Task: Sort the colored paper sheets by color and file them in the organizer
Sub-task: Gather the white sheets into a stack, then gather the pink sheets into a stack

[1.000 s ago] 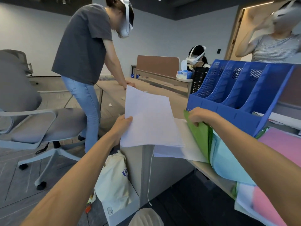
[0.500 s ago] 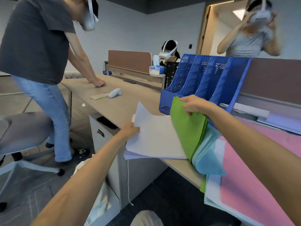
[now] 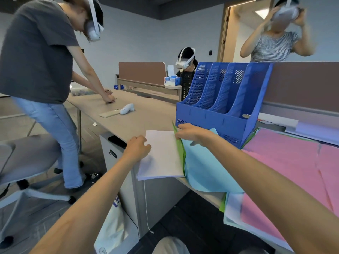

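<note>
A stack of white sheets lies flat at the desk's front edge, and my left hand grips its left edge. My right hand pinches the top of green sheets, which stand nearly on edge between the white stack and light blue sheets. Pink sheets lie spread to the right. The blue organizer with several slots stands just behind my right hand; its slots look empty.
The desk carries a phone and a white controller further back. One person bends over the desk at left, another sits behind, a third stands at right. An office chair is left, a bag below.
The white stack went from raised in my left hand to flat on the desk. The green sheets, fanned open before, now stand almost on edge under my right hand.
</note>
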Demonstrator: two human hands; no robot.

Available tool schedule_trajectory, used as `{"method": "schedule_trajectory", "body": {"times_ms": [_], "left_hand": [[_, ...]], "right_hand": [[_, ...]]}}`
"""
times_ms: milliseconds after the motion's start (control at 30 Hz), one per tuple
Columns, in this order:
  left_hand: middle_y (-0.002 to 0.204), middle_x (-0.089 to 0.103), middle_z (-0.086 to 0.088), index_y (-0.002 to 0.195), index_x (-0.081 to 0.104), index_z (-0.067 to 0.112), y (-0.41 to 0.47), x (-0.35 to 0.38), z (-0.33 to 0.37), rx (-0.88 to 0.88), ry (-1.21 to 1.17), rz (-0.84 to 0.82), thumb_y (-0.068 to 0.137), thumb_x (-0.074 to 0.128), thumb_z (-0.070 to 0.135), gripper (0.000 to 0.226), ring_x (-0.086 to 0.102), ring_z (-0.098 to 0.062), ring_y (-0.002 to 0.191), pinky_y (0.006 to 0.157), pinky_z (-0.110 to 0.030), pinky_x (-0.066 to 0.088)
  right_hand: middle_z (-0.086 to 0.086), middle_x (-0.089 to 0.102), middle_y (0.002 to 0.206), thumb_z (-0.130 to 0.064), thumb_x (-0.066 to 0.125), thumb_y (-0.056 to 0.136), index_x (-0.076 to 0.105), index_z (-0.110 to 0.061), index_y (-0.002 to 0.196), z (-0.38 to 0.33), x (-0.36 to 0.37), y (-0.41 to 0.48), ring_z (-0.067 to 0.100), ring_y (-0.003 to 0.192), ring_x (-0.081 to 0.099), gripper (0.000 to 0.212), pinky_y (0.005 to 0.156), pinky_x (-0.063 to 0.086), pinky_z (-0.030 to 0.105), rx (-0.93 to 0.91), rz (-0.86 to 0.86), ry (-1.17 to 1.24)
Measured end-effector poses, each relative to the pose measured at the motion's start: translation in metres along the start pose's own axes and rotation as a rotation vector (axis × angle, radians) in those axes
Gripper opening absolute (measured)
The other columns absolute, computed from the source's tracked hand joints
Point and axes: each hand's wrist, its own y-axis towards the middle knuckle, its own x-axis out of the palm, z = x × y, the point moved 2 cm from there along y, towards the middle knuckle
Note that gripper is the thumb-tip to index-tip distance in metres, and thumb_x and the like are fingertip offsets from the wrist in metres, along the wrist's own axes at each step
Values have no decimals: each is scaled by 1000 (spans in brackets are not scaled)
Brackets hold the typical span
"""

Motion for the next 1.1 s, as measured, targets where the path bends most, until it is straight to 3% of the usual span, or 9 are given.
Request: {"method": "schedule_trajectory", "body": {"times_ms": [100,233,333,433,600,700,800,1000,1100], "left_hand": [[131,55,-6,127,54,11,-8,-8,18,34,-328,34,95,48,21,34,49,-24,121,95,-31,38],[119,59,-2,117,61,16,-16,-7,55,66,-545,52,94,49,21,26,52,-17,106,86,-26,38],[110,60,1,112,62,16,-21,9,96,135,-606,28,95,51,24,23,52,-15,102,83,-26,39],[97,59,3,96,63,17,-30,35,149,255,-615,-31,92,52,20,11,51,-15,91,72,-27,38],[84,62,1,91,64,17,-47,101,227,408,-387,-281,88,52,16,13,60,-24,90,74,-28,46],[102,55,-4,105,55,17,-67,133,258,423,-174,-491,88,49,22,19,55,-25,94,76,-29,43],[120,50,-9,122,41,11,-81,151,280,379,-172,-540,90,52,20,35,53,-26,105,85,-29,45],[139,36,-14,143,25,-1,-96,160,299,276,-275,-487,88,62,17,68,46,-29,115,82,-32,45],[119,41,-9,126,43,7,-98,160,302,169,-480,-597,87,63,9,44,45,-24,103,81,-34,45]], "right_hand": [[-3,27,152,-31,53,91,26,-21,149,8,2,-2,25,135,36,65,106,38,44,-12,46,96],[-3,49,102,-29,49,94,49,-16,106,27,-20,-22,22,100,46,18,79,40,29,-93,235,161],[2,53,96,-23,47,93,53,-10,115,56,-45,-42,19,86,46,26,70,36,28,-103,391,216],[-1,33,67,-14,48,87,36,-15,66,96,-73,-66,19,65,32,24,57,24,30,-43,568,197],[-2,33,62,-10,47,89,38,-18,65,168,-110,-121,15,61,33,27,52,24,28,97,670,122],[10,60,87,-19,49,90,60,-13,86,208,-127,-156,22,91,56,13,73,42,29,241,660,-32],[14,45,143,-43,44,96,44,-4,136,238,-138,-193,29,131,44,55,101,36,31,521,462,-284],[12,27,155,-86,39,71,31,-13,148,283,-142,-233,35,142,25,106,114,25,48,841,300,-422],[11,28,156,-90,39,65,30,-14,148,291,-140,-244,33,140,32,114,113,29,45,858,290,-385]]}}
